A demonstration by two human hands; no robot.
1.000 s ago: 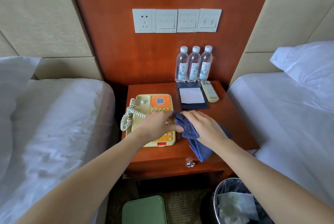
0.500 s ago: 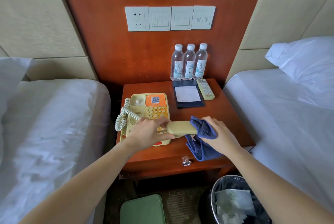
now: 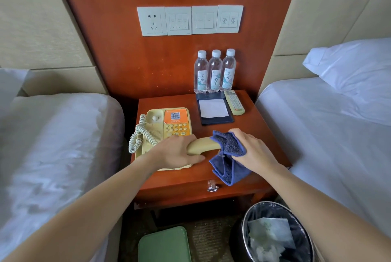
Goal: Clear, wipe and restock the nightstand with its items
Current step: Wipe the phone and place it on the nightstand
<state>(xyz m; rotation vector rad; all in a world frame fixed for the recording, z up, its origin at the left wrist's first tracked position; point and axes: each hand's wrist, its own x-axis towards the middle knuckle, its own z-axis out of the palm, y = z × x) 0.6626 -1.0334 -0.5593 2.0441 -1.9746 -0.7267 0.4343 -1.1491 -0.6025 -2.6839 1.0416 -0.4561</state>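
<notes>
On the wooden nightstand [image 3: 254, 130] sits a yellowed telephone [image 3: 167, 126] with an orange keypad panel. My left hand [image 3: 177, 153] grips one end of its handset [image 3: 202, 145], lifted off the cradle and held sideways above the tabletop. My right hand [image 3: 251, 148] holds a blue cloth [image 3: 229, 156] wrapped around the handset's other end; the cloth hangs past the front edge. At the back stand three water bottles [image 3: 214, 71], with a dark notepad holder [image 3: 213, 108] and a remote control [image 3: 234, 102] in front of them.
White beds flank the nightstand on the left [image 3: 53, 145] and right [image 3: 328, 135]. A lined waste bin [image 3: 277, 234] with paper stands on the floor at the lower right, a green stool [image 3: 165, 244] below the drawer. Wall switches [image 3: 190, 20] are above.
My left hand lifted the handset off the phone and turned it sideways. My right hand slid the cloth from the keypad area onto the handset's right end.
</notes>
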